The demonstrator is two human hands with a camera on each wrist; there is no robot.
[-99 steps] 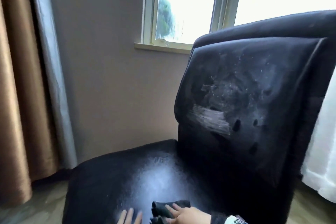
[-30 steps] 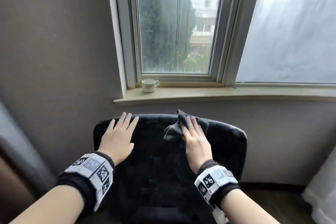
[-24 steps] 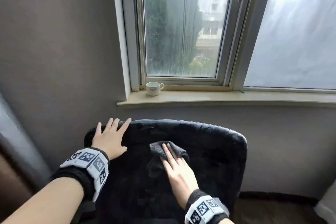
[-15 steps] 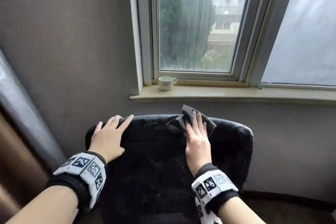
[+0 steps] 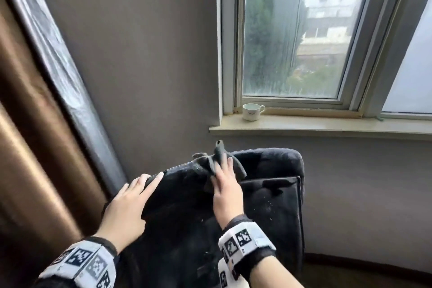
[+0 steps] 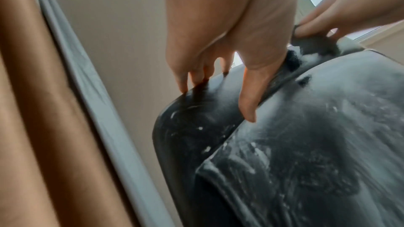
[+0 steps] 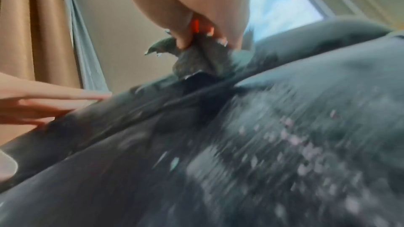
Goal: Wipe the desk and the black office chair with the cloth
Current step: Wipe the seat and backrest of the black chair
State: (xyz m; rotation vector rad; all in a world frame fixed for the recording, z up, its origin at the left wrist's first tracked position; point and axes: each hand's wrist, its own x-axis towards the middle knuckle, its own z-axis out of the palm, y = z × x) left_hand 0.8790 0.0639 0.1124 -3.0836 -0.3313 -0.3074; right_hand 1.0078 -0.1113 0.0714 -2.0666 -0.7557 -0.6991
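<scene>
- Wiping along the top edge of the black chair (image 5: 268,206) is the step in hand: the right hand (image 5: 225,190), at the centre of the head view, presses a dark grey cloth (image 5: 210,162) flat against the upper rim of the backrest.
- Its fingers (image 5: 223,166) lie straight and close together on the cloth, pushing rather than pinching; loose corners of the cloth stick up above the rim.
- From the right wrist view the cloth (image 7: 196,61) bunches under the fingertips right at the rim seam, probably because the pressure drags it into folds.
- To the lower left of the cloth, the left hand (image 5: 127,208) lies on the rounded corner of the backrest, fingers (image 5: 149,182) straight and slightly spread and the thumb down the front face; it holds nothing and seems to steady the chair against the wiping push.
- Pale flecks and worn streaks show on the front of the backrest (image 6: 306,161), so I judge more wiping is needed there.
- No desk is in view.
- On the windowsill (image 5: 327,127), in the right middle of the frame, stands a white cup (image 5: 252,112) with a small mark too small to read.
- Both wristbands (image 5: 245,243) carry black-and-white square codes, no readable words.
- A brown curtain (image 5: 30,147) fills the left side.
</scene>
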